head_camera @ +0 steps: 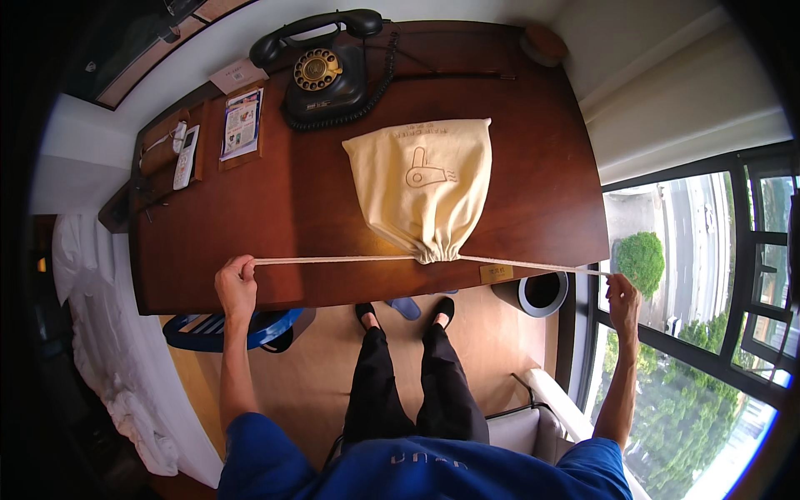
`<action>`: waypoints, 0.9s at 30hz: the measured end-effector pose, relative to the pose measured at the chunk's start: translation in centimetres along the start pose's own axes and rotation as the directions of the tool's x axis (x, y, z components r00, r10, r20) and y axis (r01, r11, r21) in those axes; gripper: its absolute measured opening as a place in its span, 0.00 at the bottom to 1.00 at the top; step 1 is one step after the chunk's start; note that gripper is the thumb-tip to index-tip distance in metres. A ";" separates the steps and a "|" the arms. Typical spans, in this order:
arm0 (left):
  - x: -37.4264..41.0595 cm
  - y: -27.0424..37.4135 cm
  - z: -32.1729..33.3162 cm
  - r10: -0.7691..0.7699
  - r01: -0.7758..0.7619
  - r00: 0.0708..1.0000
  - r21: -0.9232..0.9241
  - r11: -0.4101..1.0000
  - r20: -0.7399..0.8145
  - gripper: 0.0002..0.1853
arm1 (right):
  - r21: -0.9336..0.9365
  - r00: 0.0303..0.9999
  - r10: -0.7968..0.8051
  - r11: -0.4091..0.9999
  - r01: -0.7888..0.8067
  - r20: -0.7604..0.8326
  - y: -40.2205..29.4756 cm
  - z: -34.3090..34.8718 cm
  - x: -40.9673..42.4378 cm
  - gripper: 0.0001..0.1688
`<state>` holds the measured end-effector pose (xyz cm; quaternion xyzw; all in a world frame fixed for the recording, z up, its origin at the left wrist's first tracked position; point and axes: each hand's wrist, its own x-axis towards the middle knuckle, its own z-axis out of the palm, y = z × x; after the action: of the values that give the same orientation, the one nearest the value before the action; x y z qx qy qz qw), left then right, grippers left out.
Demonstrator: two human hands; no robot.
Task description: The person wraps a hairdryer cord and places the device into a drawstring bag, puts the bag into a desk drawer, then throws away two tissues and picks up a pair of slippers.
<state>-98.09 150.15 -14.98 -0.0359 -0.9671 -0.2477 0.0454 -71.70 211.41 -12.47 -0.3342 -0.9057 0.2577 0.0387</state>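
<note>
A cream cloth drawstring bag (425,181), printed with a hair dryer drawing, lies flat on the dark wooden desk (231,219). Its mouth is gathered tight near the desk's front edge. My left hand (237,287) grips one end of the white drawstring (331,259), out to the left over the front edge. Far to the right, beyond the desk and in front of the window, my right hand (623,300) holds the other end. Both cord lengths run nearly straight from the gathered mouth to my hands.
A black rotary telephone (325,81) stands at the back. To the left are a wooden tray with cards (242,125) and a white remote or handset (186,157). A round bin (542,294) stands below the right front edge, a blue-rimmed chair or stool (275,328) below the left.
</note>
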 end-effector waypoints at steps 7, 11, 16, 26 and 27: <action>0.6 2.5 -4.9 -0.272 0.315 0.949 -0.553 0.771 0.162 0.06 | 0.929 0.978 0.118 0.310 -0.201 0.173 -1.8 -0.8 -0.2 0.17; 1.7 10.2 -9.9 0.091 0.023 0.992 -0.846 0.533 0.084 0.04 | 0.968 0.986 -0.125 -0.213 -0.134 0.109 -10.2 -1.2 2.0 0.15; 4.7 26.7 -8.2 0.719 -0.350 0.692 -0.902 0.251 -0.068 0.07 | 0.950 0.927 -0.281 -0.114 -0.290 0.249 -23.5 -1.1 3.8 0.15; 4.4 32.1 1.5 0.619 0.179 0.742 -0.965 0.191 0.260 0.05 | 0.791 0.614 -0.509 0.479 -0.380 0.603 -30.2 -1.4 0.7 0.11; 4.1 31.9 2.6 0.612 0.245 0.742 -0.960 0.132 0.274 0.06 | 0.775 0.608 -0.499 0.520 -0.359 0.617 -29.5 -1.3 0.7 0.11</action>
<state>-99.42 179.49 -1.60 -0.2670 -0.5034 -0.7725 -0.2803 -89.21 193.47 3.16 -0.0769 -0.5886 0.7808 -0.1948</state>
